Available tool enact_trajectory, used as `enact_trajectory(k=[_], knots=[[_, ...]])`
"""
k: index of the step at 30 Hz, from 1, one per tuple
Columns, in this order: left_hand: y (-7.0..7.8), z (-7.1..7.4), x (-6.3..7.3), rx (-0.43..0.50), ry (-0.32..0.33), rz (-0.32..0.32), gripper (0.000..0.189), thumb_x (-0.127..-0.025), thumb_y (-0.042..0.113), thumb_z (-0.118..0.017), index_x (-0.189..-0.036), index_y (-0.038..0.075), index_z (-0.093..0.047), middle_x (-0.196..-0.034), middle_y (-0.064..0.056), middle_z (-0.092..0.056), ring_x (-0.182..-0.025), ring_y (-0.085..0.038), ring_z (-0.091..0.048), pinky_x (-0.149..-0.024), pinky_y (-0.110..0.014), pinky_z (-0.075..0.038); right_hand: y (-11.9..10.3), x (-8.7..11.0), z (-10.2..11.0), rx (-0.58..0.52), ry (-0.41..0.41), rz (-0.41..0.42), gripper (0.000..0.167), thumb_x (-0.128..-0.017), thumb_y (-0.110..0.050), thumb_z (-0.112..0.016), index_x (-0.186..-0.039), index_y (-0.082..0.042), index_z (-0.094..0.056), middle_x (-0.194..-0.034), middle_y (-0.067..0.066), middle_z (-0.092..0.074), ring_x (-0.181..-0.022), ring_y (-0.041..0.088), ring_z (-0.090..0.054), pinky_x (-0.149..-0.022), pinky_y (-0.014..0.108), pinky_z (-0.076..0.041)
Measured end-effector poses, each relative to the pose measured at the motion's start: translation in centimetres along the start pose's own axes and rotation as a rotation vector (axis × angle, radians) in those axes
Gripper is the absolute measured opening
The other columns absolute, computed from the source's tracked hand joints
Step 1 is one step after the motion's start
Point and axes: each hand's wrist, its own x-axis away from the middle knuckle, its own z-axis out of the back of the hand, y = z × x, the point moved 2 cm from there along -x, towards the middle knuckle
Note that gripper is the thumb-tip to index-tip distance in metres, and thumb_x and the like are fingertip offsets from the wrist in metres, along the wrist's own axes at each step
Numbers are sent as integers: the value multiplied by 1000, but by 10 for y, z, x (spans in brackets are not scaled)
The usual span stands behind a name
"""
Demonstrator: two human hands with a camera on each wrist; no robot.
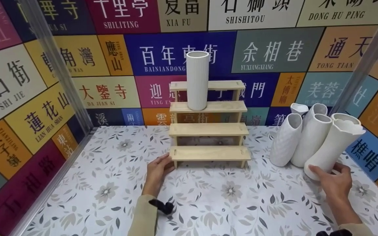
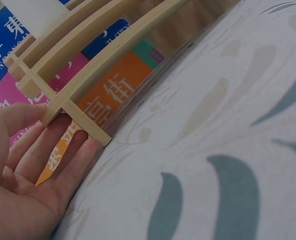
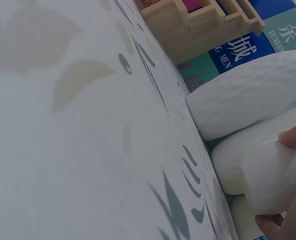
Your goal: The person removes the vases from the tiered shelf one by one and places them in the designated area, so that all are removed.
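My left hand (image 1: 158,170) holds the left end of the lowest step of a tiered wooden stand (image 1: 208,153). In the left wrist view, the thumb lies at the step's end and the fingers reach behind the leg (image 2: 88,122). A ribbed white cylindrical vase (image 1: 198,82) stands upright on the stand's second-highest tier. Over on the right, my right hand (image 1: 336,183) grips the lower part of a white vase with a flared wavy rim (image 1: 328,149), which appears tilted. Whether its base touches the table cannot be told.
Several other white vases crowd beside the gripped one, among them a dimpled vase (image 1: 284,144) and a smooth vase (image 1: 310,144). The table has a floral cover (image 1: 202,203). Colourful sign-printed walls (image 1: 261,49) enclose the back and sides, with clear strips at the corners.
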Motion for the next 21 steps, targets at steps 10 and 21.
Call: enact_trajectory(k=[10, 21], knots=[[0, 0, -1, -23, 5, 10, 43, -90, 16, -74, -131, 5, -64, -117, -18, -73, -97, -22, -74, -88, -33, -63, 6, -7, 7, 23, -22, -38, 112, -77, -55, -82, -160, -18, -16, -167, 13, -22, -152, 35, -28, -127, 50, -27], [1, -1, 3, -42, -22, -49, 43, -93, 15, -70, -133, 1, -61, -114, -20, -73, -97, -23, -74, -86, -32, -64, 10, -8, 8, 51, -43, -6, 111, -80, -51, -81, -160, -12, -14, -166, 18, -22, -150, 37, -28, -126, 54, -27]])
